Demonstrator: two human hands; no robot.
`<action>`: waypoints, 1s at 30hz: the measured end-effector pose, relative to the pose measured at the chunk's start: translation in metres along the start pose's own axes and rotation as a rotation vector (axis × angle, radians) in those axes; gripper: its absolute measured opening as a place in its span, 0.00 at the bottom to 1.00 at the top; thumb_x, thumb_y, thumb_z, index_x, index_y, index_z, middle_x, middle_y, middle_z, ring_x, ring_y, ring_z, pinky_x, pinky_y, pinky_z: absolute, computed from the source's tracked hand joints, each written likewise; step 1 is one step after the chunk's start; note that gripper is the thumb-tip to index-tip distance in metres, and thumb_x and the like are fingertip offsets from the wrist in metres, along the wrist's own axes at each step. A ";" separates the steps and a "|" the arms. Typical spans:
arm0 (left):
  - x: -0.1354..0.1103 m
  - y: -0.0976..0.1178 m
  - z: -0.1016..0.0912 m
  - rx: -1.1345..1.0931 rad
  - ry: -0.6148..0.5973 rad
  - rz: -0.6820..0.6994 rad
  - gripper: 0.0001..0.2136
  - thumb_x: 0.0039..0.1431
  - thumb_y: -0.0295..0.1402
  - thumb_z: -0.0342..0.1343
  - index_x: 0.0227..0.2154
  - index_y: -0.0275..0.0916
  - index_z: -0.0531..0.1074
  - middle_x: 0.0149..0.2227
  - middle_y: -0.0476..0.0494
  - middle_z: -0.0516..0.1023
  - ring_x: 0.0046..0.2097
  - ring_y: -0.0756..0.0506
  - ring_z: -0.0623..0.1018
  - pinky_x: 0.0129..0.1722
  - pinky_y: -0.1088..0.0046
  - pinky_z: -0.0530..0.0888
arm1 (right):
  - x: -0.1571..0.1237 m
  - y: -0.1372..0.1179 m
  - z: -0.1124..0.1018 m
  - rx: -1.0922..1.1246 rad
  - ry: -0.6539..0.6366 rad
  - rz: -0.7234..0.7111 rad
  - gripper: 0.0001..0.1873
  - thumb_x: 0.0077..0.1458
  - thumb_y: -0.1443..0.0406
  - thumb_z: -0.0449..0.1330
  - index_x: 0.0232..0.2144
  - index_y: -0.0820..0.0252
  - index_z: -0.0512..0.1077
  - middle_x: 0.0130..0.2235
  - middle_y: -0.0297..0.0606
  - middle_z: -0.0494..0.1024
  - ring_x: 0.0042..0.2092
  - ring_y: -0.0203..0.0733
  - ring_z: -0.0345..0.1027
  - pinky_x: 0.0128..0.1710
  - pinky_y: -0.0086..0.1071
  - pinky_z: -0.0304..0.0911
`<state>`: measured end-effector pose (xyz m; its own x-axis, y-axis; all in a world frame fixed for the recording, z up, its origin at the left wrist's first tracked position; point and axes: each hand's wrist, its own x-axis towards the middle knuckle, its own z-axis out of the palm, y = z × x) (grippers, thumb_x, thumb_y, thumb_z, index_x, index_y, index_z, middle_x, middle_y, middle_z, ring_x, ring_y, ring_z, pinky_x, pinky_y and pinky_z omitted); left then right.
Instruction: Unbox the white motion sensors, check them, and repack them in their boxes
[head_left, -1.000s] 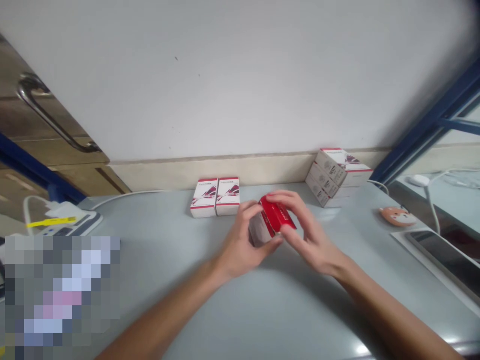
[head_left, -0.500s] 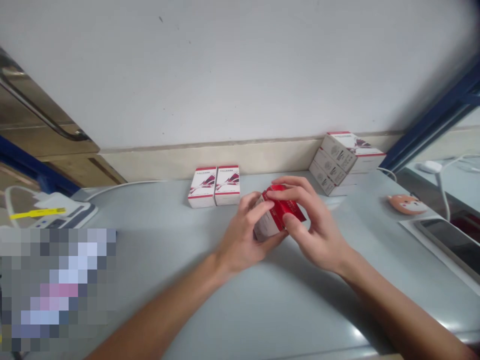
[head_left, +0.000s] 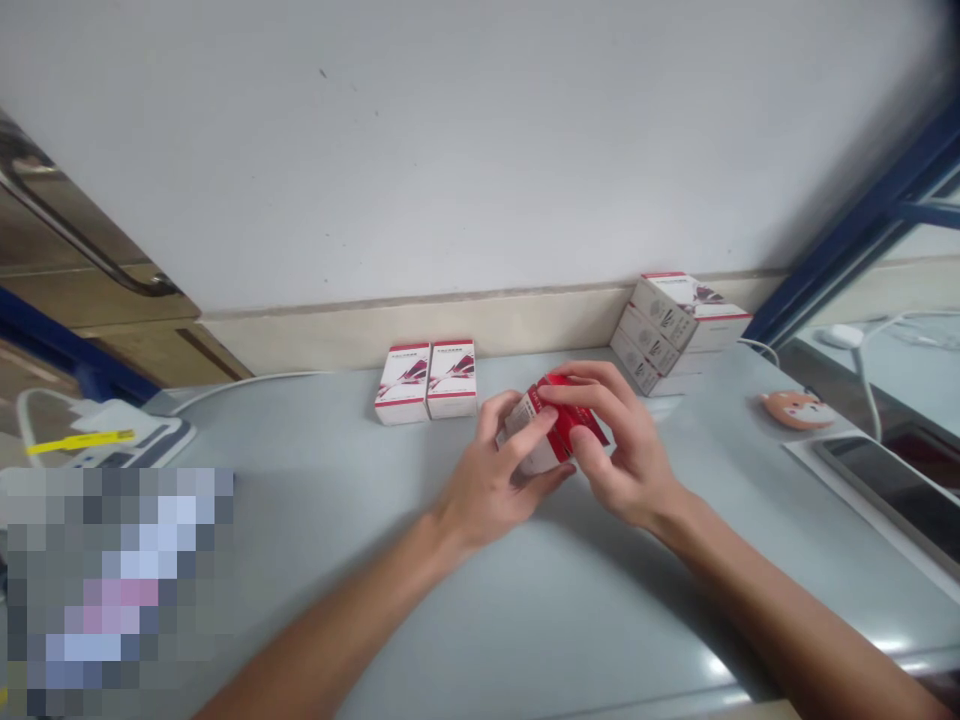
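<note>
Left hand (head_left: 487, 485) clasps a carton (head_left: 538, 460) while right hand (head_left: 630, 460), just beside it, pinches the red flap (head_left: 570, 420), apparently folding it, which next calls for steady bracing.

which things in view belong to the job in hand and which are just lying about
Likely the job:
- red-and-white box, left hand and right hand on it
- pair of similar boxes
- stacked boxes

Seemingly just lying about:
- orange animal-faced item
- dark flat device
- white cable
</note>
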<state>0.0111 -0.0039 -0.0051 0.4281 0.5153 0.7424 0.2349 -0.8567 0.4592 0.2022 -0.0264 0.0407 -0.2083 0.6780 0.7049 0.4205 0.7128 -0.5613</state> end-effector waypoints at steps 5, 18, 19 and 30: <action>0.001 -0.003 -0.003 0.021 0.035 0.032 0.34 0.65 0.34 0.66 0.68 0.57 0.54 0.61 0.37 0.64 0.63 0.36 0.70 0.60 0.47 0.76 | 0.001 -0.005 0.003 0.027 -0.033 0.033 0.19 0.68 0.65 0.57 0.58 0.45 0.75 0.59 0.44 0.68 0.58 0.52 0.72 0.60 0.53 0.71; -0.003 -0.009 0.002 -0.202 0.211 -0.206 0.26 0.66 0.39 0.65 0.63 0.53 0.64 0.61 0.38 0.69 0.61 0.39 0.74 0.54 0.59 0.80 | -0.007 0.007 -0.007 0.331 -0.279 0.359 0.44 0.70 0.52 0.59 0.76 0.31 0.38 0.76 0.41 0.50 0.69 0.58 0.61 0.61 0.57 0.72; -0.001 -0.009 0.001 -0.257 0.286 -0.285 0.23 0.66 0.41 0.64 0.61 0.51 0.65 0.60 0.39 0.71 0.59 0.41 0.77 0.51 0.62 0.80 | -0.008 0.009 -0.006 0.367 -0.329 0.375 0.47 0.68 0.51 0.61 0.76 0.31 0.36 0.76 0.42 0.50 0.69 0.59 0.62 0.58 0.56 0.74; 0.022 -0.068 -0.077 -0.004 0.700 -0.482 0.16 0.65 0.36 0.62 0.53 0.45 0.72 0.48 0.45 0.81 0.50 0.46 0.80 0.51 0.72 0.74 | 0.037 0.000 0.077 -0.064 -0.224 0.182 0.45 0.53 0.46 0.73 0.68 0.48 0.65 0.69 0.50 0.64 0.63 0.57 0.69 0.60 0.50 0.70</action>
<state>-0.0623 0.0673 0.0179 -0.3570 0.7198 0.5954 0.2492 -0.5409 0.8033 0.1267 0.0128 0.0337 -0.3113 0.8216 0.4775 0.5220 0.5677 -0.6366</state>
